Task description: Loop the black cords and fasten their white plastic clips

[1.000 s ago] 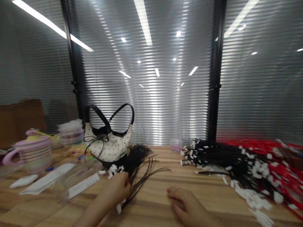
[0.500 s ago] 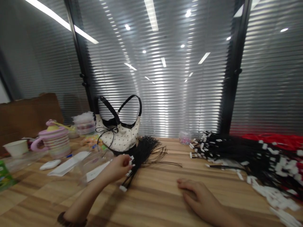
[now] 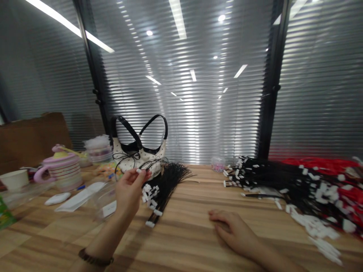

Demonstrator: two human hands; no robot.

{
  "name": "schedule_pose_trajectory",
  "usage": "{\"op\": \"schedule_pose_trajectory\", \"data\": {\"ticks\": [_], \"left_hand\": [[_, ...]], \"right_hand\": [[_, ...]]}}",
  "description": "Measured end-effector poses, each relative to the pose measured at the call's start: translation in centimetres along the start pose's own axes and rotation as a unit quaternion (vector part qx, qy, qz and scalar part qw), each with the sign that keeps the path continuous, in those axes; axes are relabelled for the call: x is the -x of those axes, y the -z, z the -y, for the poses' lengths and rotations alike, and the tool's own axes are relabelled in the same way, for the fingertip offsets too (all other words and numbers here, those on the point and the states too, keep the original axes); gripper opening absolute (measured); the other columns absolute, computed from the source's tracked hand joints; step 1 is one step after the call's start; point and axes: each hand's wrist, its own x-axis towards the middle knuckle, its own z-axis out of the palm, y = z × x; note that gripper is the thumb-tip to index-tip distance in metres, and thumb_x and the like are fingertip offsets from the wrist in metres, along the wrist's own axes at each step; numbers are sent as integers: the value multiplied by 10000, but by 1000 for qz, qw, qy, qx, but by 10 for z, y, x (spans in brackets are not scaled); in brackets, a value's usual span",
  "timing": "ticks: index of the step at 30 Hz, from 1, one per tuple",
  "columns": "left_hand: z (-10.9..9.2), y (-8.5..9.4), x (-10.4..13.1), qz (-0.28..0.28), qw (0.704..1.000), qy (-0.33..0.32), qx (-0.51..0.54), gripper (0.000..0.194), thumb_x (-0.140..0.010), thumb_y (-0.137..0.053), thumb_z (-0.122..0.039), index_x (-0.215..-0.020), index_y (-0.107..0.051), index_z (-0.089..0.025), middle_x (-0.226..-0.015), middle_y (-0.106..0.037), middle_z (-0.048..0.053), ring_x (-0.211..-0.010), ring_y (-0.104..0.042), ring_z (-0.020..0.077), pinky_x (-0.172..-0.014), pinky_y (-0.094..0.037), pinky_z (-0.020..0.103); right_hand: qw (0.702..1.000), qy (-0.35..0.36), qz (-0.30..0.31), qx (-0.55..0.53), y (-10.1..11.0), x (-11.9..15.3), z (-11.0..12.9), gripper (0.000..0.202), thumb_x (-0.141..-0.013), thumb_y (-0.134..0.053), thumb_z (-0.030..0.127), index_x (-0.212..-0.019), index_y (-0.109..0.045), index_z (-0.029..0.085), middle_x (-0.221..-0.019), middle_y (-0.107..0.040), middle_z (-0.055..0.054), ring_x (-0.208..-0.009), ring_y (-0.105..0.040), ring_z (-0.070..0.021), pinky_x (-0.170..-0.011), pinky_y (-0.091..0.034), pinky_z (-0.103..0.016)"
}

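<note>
My left hand point(image 3: 129, 186) is raised over the near left end of a bundle of black cords point(image 3: 170, 181). Its thumb and fingertips pinch the small white end piece point(image 3: 139, 171) of one black cord point(image 3: 153, 160), whose thin strand arcs away to the right over the bundle. White end pieces point(image 3: 150, 193) cluster at the bundle's near end, beside my wrist. My right hand point(image 3: 236, 232) rests on the wooden table point(image 3: 181, 241), holding nothing, fingers loosely bent and thumb apart. A larger pile of black cords point(image 3: 272, 175) with white ends lies beyond it on the right.
Behind the bundle stands a dotted white handbag point(image 3: 121, 164) with black handles. On the left are a pink striped mug point(image 3: 66, 172), a paper cup point(image 3: 15, 180), a white case point(image 3: 57, 198) and papers point(image 3: 81, 196). Red cords point(image 3: 317, 165) and loose white strips point(image 3: 314, 224) lie right.
My left hand has risen from the bundle and moved left, drawing one black cord up by its white end. My right hand stays resting on the table. The view has shifted slightly.
</note>
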Motion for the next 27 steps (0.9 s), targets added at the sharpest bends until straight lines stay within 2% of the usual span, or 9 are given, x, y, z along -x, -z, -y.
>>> {"op": "schedule_pose_trajectory", "data": {"ticks": [4, 9, 13, 17, 19, 21, 23, 24, 27], "left_hand": [[0, -5, 4, -12, 999, 30, 2, 217, -558, -721, -237, -688, -573, -144, -647, -615, -20, -639, -619, 127, -615, -517, 219], [0, -6, 4, -51, 993, 104, -3, 107, -614, -671, -178, -656, -588, -126, -585, -576, -19, -535, -558, 91, -524, -478, 186], [-7, -6, 3, -59, 990, 120, 46, 110, -610, -664, -107, -607, -562, -147, -594, -580, -19, -550, -561, 85, -572, -485, 199], [-30, -14, -3, -6, 999, 41, 27, 214, -521, -755, -176, -603, -559, -166, -599, -585, -38, -602, -586, 113, -680, -498, 261], [-47, -28, -2, 42, 997, -17, -69, 246, -516, -781, -245, -655, -593, -169, -638, -603, -29, -653, -599, 136, -718, -484, 286], [-66, -47, 4, 72, 974, -102, -187, 226, -560, -769, -305, -660, -618, -170, -768, -640, 5, -760, -609, 167, -778, -464, 307], [-85, -68, 17, 63, 950, -213, -221, 219, -595, -750, -333, -619, -599, -176, -930, -652, 29, -882, -606, 202, -855, -441, 344], [-94, -76, 25, 66, 944, -242, -217, 201, -637, -723, -346, -638, -599, -187, -960, -657, 29, -936, -600, 213, -893, -428, 363], [-115, -92, 50, 11, 948, -271, -169, 168, -690, -672, -382, -768, -625, -240, -897, -674, 4, -874, -631, 204, -835, -485, 357]], "right_hand": [[1000, 3, -4, -4, 0, -1, 1, 311, -789, -471, 197, -1031, -646, 107, -1117, -626, -135, -1059, -565, -222, -944, -417, -366], [1000, 11, -7, -7, 1, -1, 2, 308, -784, -471, 194, -1018, -651, 108, -1106, -631, -134, -1049, -571, -223, -934, -423, -362], [1000, 13, -6, -13, 2, -2, 3, 312, -765, -471, 166, -1010, -659, 126, -1094, -639, -126, -1037, -578, -227, -921, -428, -368], [999, 29, -12, -29, 4, -4, 5, 322, -735, -467, 125, -982, -674, 140, -1060, -656, -116, -1008, -592, -227, -890, -442, -352], [999, 32, -17, -34, 3, -5, 6, 320, -725, -460, 107, -948, -685, 153, -1032, -668, -105, -975, -604, -222, -861, -452, -334], [999, 29, -27, -35, 2, -6, 5, 312, -716, -462, 99, -918, -691, 163, -1003, -679, -92, -942, -614, -214, -835, -457, -316], [999, 27, -33, -32, 0, -7, 4, 304, -710, -474, 97, -910, -691, 169, -990, -684, -79, -922, -617, -205, -823, -454, -300], [999, 27, -33, -29, -1, -7, 2, 301, -708, -480, 98, -911, -690, 172, -988, -684, -74, -916, -617, -199, -820, -451, -291], [999, 31, -30, -14, -2, -9, -1, 302, -705, -490, 98, -921, -686, 179, -987, -685, -62, -907, -614, -185, -813, -442, -266]]}}
